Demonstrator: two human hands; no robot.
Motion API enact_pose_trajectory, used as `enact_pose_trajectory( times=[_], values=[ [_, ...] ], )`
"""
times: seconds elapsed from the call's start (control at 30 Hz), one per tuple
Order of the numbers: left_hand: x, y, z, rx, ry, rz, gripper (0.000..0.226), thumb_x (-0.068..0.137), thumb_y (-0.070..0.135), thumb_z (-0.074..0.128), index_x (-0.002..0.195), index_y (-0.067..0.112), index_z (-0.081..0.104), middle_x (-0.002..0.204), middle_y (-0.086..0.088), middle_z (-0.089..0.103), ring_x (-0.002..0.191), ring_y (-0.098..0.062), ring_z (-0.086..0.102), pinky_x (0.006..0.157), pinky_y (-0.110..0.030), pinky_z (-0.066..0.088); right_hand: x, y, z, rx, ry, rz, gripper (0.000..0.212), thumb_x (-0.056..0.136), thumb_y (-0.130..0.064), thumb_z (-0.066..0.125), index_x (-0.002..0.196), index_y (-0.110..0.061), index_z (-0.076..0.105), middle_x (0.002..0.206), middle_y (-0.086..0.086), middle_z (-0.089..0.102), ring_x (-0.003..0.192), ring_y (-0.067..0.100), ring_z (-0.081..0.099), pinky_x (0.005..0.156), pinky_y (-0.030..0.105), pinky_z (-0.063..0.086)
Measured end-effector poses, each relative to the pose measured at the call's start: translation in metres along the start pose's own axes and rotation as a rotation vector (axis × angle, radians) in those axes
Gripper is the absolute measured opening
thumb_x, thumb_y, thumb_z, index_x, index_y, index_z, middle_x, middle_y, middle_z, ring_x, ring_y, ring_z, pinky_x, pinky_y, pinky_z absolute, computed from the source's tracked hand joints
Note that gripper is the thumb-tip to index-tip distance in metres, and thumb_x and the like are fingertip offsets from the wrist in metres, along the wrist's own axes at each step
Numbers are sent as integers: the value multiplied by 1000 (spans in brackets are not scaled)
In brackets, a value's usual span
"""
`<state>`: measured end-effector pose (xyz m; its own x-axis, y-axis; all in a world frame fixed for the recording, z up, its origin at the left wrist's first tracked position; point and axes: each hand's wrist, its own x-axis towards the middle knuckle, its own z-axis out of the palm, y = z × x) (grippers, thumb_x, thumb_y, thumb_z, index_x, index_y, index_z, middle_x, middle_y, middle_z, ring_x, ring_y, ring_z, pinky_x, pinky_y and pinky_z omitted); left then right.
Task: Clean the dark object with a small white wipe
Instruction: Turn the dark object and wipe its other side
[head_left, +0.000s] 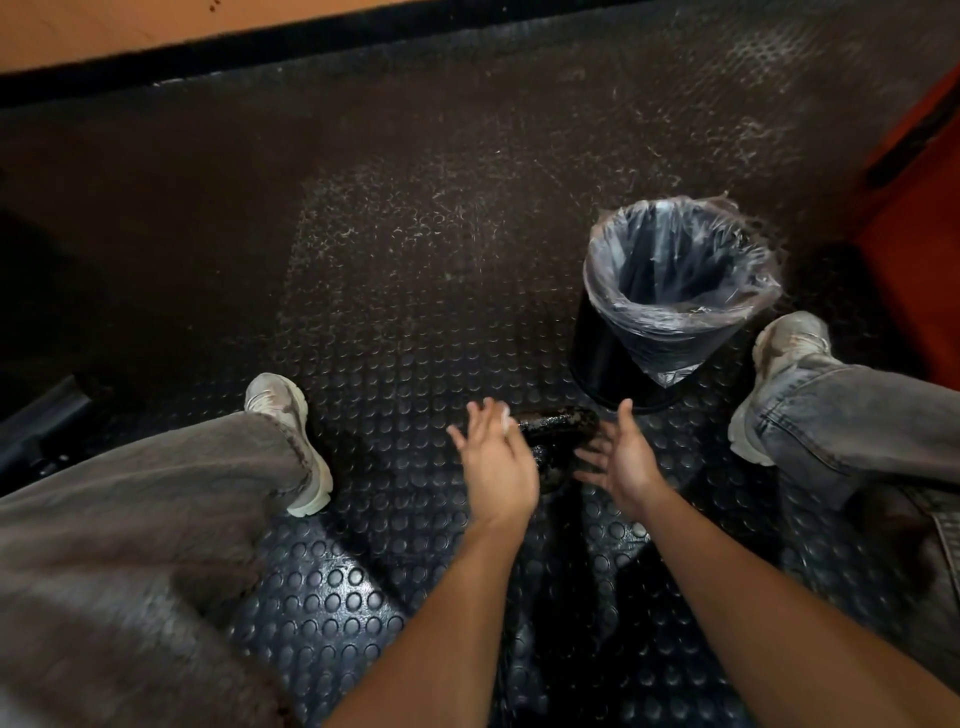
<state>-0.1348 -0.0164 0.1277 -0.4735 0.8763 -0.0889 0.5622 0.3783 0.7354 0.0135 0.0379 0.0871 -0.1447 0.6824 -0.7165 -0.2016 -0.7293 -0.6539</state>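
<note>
A glossy dark object (561, 423), like a kettlebell with a thick handle, stands on the studded rubber floor between my hands. My left hand (493, 457) hovers at its left side with the fingers spread, and a small white wipe (505, 415) shows at the fingertips, pressed near the handle's left end. My right hand (621, 457) is at the object's right side, fingers apart, close to it or lightly touching it. The lower body of the object is hidden behind my hands and in shadow.
A black bin with a clear plastic liner (670, 306) stands just behind and to the right of the object. My legs in grey jeans and pale sneakers (291, 441) (779, 374) flank the spot. An orange wall (914, 218) rises at right.
</note>
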Motion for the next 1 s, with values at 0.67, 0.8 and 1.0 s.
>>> enact_pose_trajectory(
  times=[0.67,0.8,1.0],
  values=[
    [-12,-3,16,130,-135,365,49,107,31,28,150,16,46,157,4,42,153,-5,11,126,-45,-7,-5,-2,1,-16,-2,-10,70,97,-74,20,125,-23,59,144,14,55,125,31,55,107,57,43],
    [-36,-32,17,36,-44,290,51,108,33,29,157,20,30,163,10,25,154,-2,2,126,-44,-6,-4,-1,-1,-15,11,-3,84,96,-74,21,151,-14,42,151,19,45,132,36,51,107,59,43],
    [-17,-25,13,-253,187,-182,46,109,25,35,154,14,38,162,-2,32,153,-8,14,127,-35,-2,-5,-2,0,-6,6,-3,84,98,-72,19,154,-12,35,155,21,40,134,37,49,109,61,41]
  ],
)
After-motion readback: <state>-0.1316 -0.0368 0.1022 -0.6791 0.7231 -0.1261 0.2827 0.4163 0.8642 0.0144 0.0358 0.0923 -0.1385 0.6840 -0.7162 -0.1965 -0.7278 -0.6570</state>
